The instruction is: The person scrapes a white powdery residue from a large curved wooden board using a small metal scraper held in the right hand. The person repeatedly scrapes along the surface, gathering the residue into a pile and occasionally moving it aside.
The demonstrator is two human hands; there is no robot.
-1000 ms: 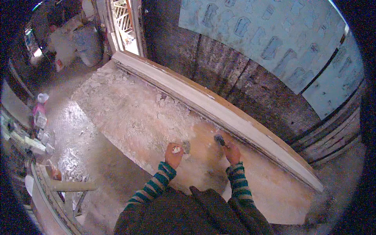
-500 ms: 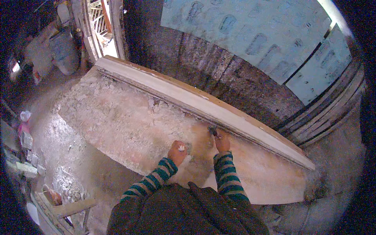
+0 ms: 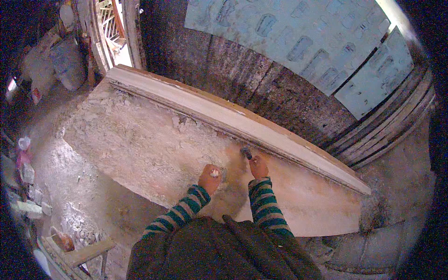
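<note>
A large slab (image 3: 298,196) lies before me, rough and crusted with grey plaster-like residue on its left and smoother, orange-beige on its right. My right hand (image 3: 259,167) is closed round the handle of a dark-headed hand tool (image 3: 245,152). Its head is at the slab's surface, just short of the raised moulding (image 3: 233,116) along the far edge. Left of it, my left hand (image 3: 211,179) makes a fist low over the rough part. A small whitish piece (image 3: 214,173) shows at the fist; the rest of it is hidden by the fingers.
Beyond the moulding is a dark stained surface, with blue-grey patterned panels (image 3: 280,37) at the upper right. A barrel-like container (image 3: 70,65) stands in the dim upper left beside a bright opening. Lower left, a wooden frame (image 3: 88,252) stands near pale rubble (image 3: 81,221).
The whole view has shifted slightly, moving the slab left and up in the picture. Both hands keep their holds, and the tool stays close to the moulding.
</note>
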